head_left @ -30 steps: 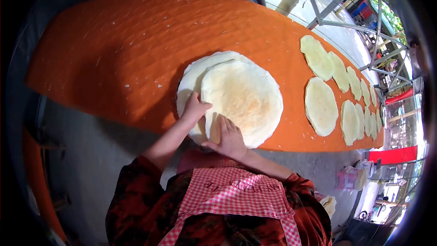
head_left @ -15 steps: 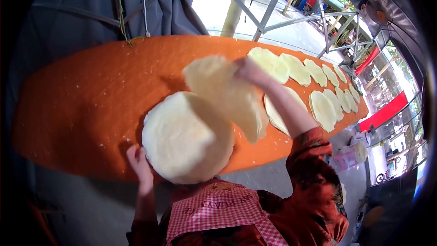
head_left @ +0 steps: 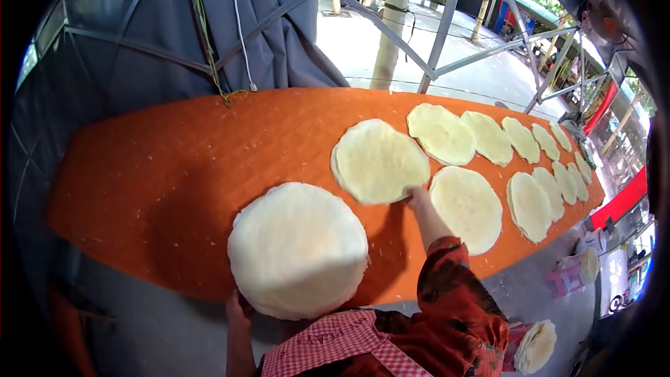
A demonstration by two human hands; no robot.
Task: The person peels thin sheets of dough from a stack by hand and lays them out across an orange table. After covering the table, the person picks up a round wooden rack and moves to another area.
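Note:
A thick stack of pale round flatbreads (head_left: 296, 251) lies near the front edge of the orange table. My left hand (head_left: 239, 311) is at the lower left edge of this stack, its fingers mostly hidden. To the right and farther back, a single flatbread (head_left: 379, 160) lies flat on the table. My right hand (head_left: 417, 197) touches its lower right edge, with fingers closed on the rim. Another flatbread (head_left: 465, 209) lies just right of my right hand, and one more (head_left: 441, 134) sits behind it.
Several more flatbreads (head_left: 530, 206) lie in two rows toward the right end of the orange table (head_left: 153, 188). Grey metal bars (head_left: 440, 28) and a dark curtain (head_left: 279, 35) stand behind. Another round stack (head_left: 536, 347) is below the table at the lower right.
The flatbread that hung from my right hand over the stack now lies flat on the table. My right hand has moved down to its near edge. The view has shifted.

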